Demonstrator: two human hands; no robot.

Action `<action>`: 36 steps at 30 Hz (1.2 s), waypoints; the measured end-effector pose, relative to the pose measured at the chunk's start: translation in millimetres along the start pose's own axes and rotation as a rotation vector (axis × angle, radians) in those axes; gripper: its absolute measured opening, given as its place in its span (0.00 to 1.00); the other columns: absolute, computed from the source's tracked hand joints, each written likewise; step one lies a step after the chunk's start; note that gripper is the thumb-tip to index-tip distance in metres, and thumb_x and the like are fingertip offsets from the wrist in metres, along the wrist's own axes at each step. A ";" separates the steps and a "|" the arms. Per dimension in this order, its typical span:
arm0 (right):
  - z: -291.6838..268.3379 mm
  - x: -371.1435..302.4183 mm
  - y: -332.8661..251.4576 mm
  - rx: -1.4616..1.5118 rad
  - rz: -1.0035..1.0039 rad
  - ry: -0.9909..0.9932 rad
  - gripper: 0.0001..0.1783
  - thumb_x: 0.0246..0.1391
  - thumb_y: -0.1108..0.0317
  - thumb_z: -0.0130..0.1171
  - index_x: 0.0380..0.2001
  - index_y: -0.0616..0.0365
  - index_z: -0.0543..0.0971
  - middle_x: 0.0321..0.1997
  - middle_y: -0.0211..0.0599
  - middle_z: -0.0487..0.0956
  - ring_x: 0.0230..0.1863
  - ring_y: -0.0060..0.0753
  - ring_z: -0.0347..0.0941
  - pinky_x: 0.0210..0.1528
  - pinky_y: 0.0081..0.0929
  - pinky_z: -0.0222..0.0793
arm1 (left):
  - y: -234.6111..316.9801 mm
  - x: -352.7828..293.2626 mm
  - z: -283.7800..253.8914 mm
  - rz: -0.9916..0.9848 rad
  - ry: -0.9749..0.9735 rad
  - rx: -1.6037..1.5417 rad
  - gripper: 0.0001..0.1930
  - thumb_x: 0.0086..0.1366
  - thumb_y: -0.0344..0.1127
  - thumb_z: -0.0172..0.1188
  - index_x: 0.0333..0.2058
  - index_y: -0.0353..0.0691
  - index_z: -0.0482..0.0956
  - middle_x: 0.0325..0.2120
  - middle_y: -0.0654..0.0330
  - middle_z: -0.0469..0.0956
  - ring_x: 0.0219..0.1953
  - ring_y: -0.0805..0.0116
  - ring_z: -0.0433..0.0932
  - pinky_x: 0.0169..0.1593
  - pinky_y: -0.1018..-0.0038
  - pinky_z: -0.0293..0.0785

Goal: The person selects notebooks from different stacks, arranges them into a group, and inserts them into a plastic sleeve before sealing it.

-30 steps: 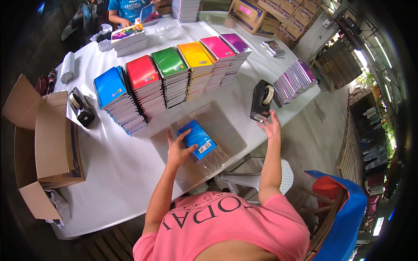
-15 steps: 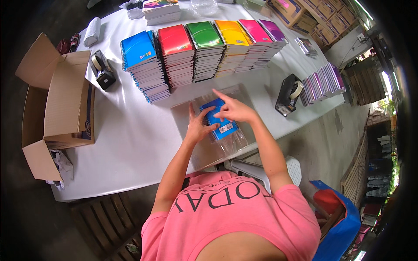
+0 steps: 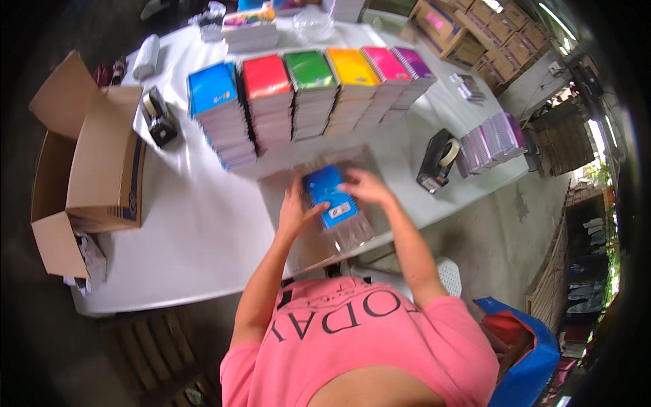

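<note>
A blue spiral notebook [image 3: 327, 182] with a white label lies face down on a pile of clear plastic sleeves [image 3: 356, 237] near the table's front edge. My left hand [image 3: 296, 209] is closed along its left, coiled side, the thumb resting on the cover. At the upper right edge, the curled fingers of my right hand [image 3: 365, 187] grip the same notebook, slightly smeared by motion. Behind my hands stand tall stacks of spiral notebooks: blue [image 3: 215, 91], red [image 3: 266, 76], green [image 3: 310, 71], yellow [image 3: 352, 66], pink [image 3: 386, 64] and purple [image 3: 412, 62].
Tape dispensers stand at left [image 3: 159, 119] and right [image 3: 439, 161]. An open cardboard box [image 3: 102, 156] occupies the left side. A row of purple notebooks [image 3: 493, 144] sits by the right edge. Books [image 3: 249, 34] and a plastic roll [image 3: 146, 57] lie at the back of the white table [image 3: 196, 251].
My right hand has come down from above the notebook, its pointing finger now curled at the upper right edge. My left fingers have drawn in along the coil side. The whole view has shifted slightly.
</note>
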State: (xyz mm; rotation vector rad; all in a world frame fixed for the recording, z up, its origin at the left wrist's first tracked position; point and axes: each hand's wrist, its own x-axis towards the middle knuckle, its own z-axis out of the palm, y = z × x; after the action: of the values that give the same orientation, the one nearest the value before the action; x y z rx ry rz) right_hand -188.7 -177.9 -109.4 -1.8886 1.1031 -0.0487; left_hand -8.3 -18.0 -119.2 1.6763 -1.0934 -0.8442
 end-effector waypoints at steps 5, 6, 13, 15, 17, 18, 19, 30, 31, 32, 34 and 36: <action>39.3 -31.4 -40.4 0.627 -0.395 -0.035 0.52 0.42 0.64 0.70 0.65 0.60 0.50 0.63 0.46 0.61 0.64 0.38 0.56 0.65 0.33 0.52 | 4.4 -24.4 26.5 -0.011 0.187 -0.511 0.63 0.48 0.43 0.71 0.64 0.36 0.24 0.64 0.45 0.48 0.64 0.54 0.53 0.65 0.64 0.50; 36.8 -43.8 -39.6 0.684 -0.488 0.030 0.52 0.42 0.67 0.70 0.65 0.59 0.49 0.64 0.44 0.59 0.64 0.37 0.55 0.65 0.32 0.52 | 35.5 -39.2 21.9 0.117 0.195 -0.582 0.63 0.47 0.43 0.72 0.64 0.37 0.26 0.64 0.45 0.48 0.64 0.54 0.53 0.65 0.64 0.50; 91.5 -40.5 2.1 0.550 -0.464 0.106 0.54 0.39 0.68 0.71 0.65 0.59 0.48 0.66 0.40 0.54 0.65 0.33 0.53 0.67 0.30 0.48 | 6.5 -63.1 32.0 0.225 0.196 -0.205 0.63 0.39 0.40 0.73 0.66 0.40 0.33 0.61 0.47 0.51 0.62 0.53 0.56 0.64 0.62 0.52; 78.2 -54.7 -26.3 0.422 -0.679 0.154 0.54 0.36 0.71 0.70 0.64 0.61 0.49 0.65 0.40 0.55 0.65 0.33 0.52 0.67 0.31 0.47 | 23.2 -73.7 30.9 0.290 0.218 -0.351 0.63 0.38 0.40 0.71 0.65 0.35 0.34 0.62 0.46 0.49 0.63 0.53 0.53 0.65 0.62 0.50; 79.5 -63.5 -31.0 0.323 -0.703 0.181 0.54 0.35 0.72 0.70 0.64 0.61 0.50 0.65 0.42 0.56 0.66 0.35 0.52 0.66 0.31 0.48 | 24.0 -77.0 30.7 0.328 0.223 -0.348 0.63 0.38 0.39 0.70 0.65 0.36 0.32 0.62 0.46 0.48 0.64 0.54 0.53 0.65 0.62 0.50; 85.2 -57.6 -28.2 0.568 -0.580 0.037 0.55 0.33 0.70 0.72 0.63 0.61 0.51 0.66 0.45 0.55 0.66 0.40 0.51 0.67 0.33 0.48 | 12.9 -74.4 30.3 0.324 0.223 -0.264 0.63 0.38 0.39 0.70 0.65 0.38 0.31 0.62 0.47 0.49 0.63 0.54 0.53 0.64 0.62 0.51; 88.2 -56.6 -23.4 0.466 -0.592 0.086 0.55 0.33 0.70 0.72 0.64 0.61 0.51 0.66 0.45 0.54 0.67 0.41 0.50 0.67 0.34 0.47 | 2.3 -74.1 29.8 0.320 0.222 -0.180 0.63 0.39 0.38 0.70 0.65 0.41 0.29 0.61 0.47 0.50 0.63 0.55 0.54 0.64 0.62 0.52; 76.1 -92.7 -29.4 0.349 -0.660 0.313 0.51 0.36 0.72 0.71 0.63 0.62 0.55 0.68 0.46 0.54 0.69 0.40 0.48 0.68 0.34 0.44 | 16.5 -66.4 -40.9 0.673 0.176 0.452 0.34 0.38 0.31 0.62 0.51 0.50 0.73 0.51 0.65 0.71 0.54 0.59 0.66 0.54 0.64 0.60; 73.7 -92.5 -25.5 0.341 -0.643 0.332 0.48 0.37 0.72 0.71 0.63 0.61 0.58 0.68 0.45 0.55 0.69 0.40 0.49 0.68 0.34 0.45 | 23.6 -61.6 -46.4 0.672 0.120 0.436 0.33 0.38 0.31 0.62 0.51 0.50 0.73 0.51 0.65 0.71 0.54 0.60 0.67 0.54 0.64 0.61; 72.2 -93.4 -29.0 0.339 -0.628 0.351 0.46 0.37 0.72 0.70 0.62 0.61 0.60 0.67 0.44 0.57 0.69 0.40 0.49 0.68 0.35 0.45 | 28.8 -57.2 -52.3 0.670 0.064 0.425 0.33 0.39 0.31 0.62 0.50 0.50 0.74 0.51 0.65 0.72 0.53 0.61 0.67 0.54 0.64 0.61; 69.5 -97.8 -38.5 0.221 -0.664 0.338 0.43 0.37 0.72 0.70 0.60 0.59 0.64 0.66 0.42 0.61 0.69 0.40 0.50 0.68 0.35 0.45 | 34.0 -53.0 -60.9 0.680 -0.033 0.490 0.33 0.39 0.32 0.62 0.51 0.52 0.73 0.52 0.67 0.71 0.53 0.63 0.67 0.54 0.64 0.60; 66.9 -99.8 -46.1 0.110 -0.688 0.343 0.40 0.37 0.71 0.70 0.58 0.58 0.67 0.64 0.40 0.63 0.69 0.41 0.51 0.68 0.37 0.45 | 36.1 -51.2 -65.5 0.707 -0.117 0.638 0.36 0.39 0.34 0.63 0.54 0.54 0.71 0.53 0.69 0.69 0.55 0.67 0.66 0.54 0.63 0.60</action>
State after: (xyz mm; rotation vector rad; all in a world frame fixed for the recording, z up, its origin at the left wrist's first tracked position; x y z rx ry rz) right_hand -188.1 -53.4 -76.8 -2.1206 0.5936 -0.8265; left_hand 20.4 45.1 -60.8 1.5370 -2.0190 -0.1284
